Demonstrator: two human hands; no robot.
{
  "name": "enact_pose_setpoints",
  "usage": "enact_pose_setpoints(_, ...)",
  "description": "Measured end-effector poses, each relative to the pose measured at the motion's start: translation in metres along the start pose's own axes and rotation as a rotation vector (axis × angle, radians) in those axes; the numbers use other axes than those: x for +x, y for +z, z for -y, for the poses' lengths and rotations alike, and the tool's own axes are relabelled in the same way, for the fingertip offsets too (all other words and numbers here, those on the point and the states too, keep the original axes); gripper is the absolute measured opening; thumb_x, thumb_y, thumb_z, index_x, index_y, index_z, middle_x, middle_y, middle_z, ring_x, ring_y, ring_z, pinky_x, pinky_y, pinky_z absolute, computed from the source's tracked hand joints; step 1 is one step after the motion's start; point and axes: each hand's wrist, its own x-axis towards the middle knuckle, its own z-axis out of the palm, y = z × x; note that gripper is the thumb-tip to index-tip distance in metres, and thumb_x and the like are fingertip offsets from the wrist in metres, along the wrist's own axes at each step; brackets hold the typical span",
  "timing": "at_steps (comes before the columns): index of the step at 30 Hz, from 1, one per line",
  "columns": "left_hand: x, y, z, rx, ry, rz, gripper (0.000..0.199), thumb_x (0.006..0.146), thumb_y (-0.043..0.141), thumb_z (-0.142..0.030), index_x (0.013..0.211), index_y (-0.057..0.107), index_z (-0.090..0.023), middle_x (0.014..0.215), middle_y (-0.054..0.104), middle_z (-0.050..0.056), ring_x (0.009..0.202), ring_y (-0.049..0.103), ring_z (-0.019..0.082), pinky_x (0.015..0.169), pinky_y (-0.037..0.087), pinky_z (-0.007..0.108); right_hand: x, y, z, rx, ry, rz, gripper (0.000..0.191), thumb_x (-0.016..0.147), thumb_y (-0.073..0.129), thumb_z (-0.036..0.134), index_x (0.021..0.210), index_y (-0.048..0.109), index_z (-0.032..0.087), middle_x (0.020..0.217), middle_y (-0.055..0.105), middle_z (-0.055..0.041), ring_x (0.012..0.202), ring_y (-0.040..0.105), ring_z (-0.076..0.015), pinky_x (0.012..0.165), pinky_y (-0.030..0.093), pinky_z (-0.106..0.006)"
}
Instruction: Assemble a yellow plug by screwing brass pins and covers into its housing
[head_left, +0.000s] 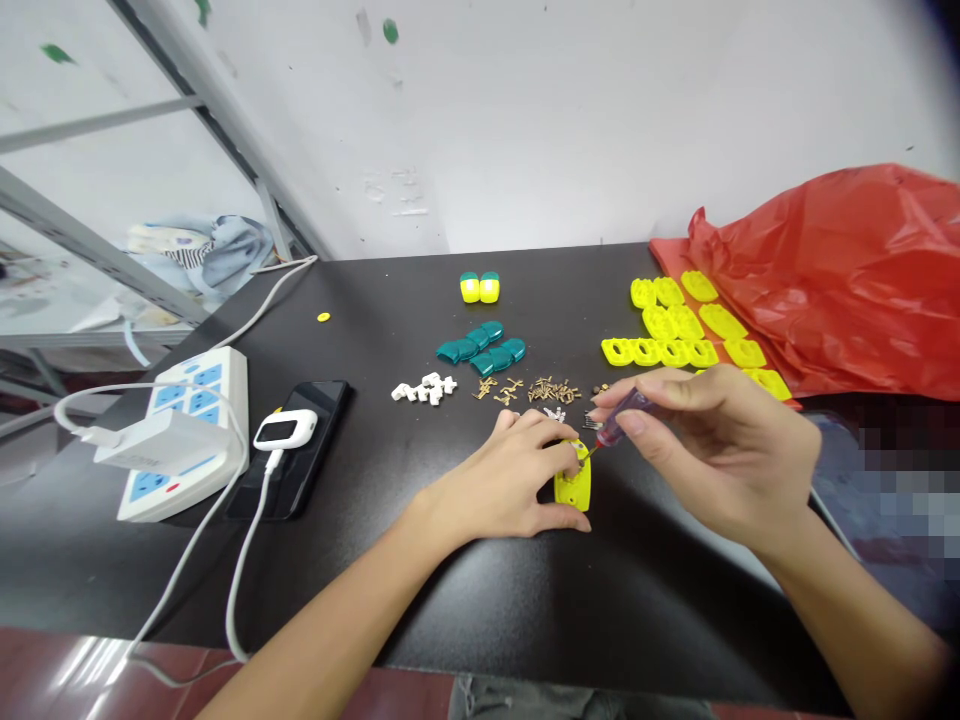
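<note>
Left-hand fingers (pixel 534 438) clench a yellow plastic casing (pixel 574 492) against the black bench (pixel 390 600), toward its front edge. Right-hand fingers (pixel 675 382) pinch a screwdriver (pixel 624 420) with a translucent red handle, its tip at the casing's top end. Near the left edge lie a power strip (pixel 225 385) with a white charger (pixel 161 440) plugged in, then a black smartphone (pixel 296 480). Farther back, running rightward, are white clips (pixel 424 390), brass pieces (pixel 553 392) and teal shells (pixel 480 350). Rows of yellow shells (pixel 660 322) lie toward the back right corner, before a red plastic bag (pixel 832 280).
</note>
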Motion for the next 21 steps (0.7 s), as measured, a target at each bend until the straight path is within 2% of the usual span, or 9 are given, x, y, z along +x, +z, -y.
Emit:
enact_pose_setpoints(8,0.0004,-0.0007,-0.0014,-0.025,-0.024,0.015,0.046,0.081,0.077,-0.059,0.099,0.061,-0.019,0.130,0.063,0.008,0.117,0.053,0.028,0.091,0.036,0.041,0.0032,0.0009,-0.0014,-0.079,-0.094,-0.015,0.034,0.077,0.078,0.000,0.100,0.070,0.023,0.092,0.075,-0.0028,0.083,0.075,-0.0219,0.072,0.065,-0.038)
enact_pose_setpoints(14,-0.0001,-0.0012,-0.0016,-0.028,-0.024,0.012,0.048,0.081,0.077,-0.058,0.103,0.060,-0.019,0.128,0.064,0.007,0.116,0.053,0.027,0.092,0.035,0.041,-0.0007,-0.0003,-0.0009,0.006,0.002,0.053,0.040,0.082,0.069,-0.002,0.112,0.067,0.025,0.109,0.075,-0.0057,0.100,0.075,-0.0249,0.082,0.065,-0.042)
enact_pose_setpoints(21,0.0005,-0.0014,-0.0013,-0.016,-0.013,0.011,0.044,0.081,0.077,-0.058,0.097,0.063,-0.018,0.133,0.062,0.008,0.119,0.053,0.028,0.093,0.036,0.042,0.0028,-0.0025,-0.0074,-0.073,-0.034,-0.031,0.036,0.076,0.079,0.002,0.100,0.070,0.027,0.087,0.071,-0.0007,0.080,0.072,-0.0216,0.074,0.063,-0.041)
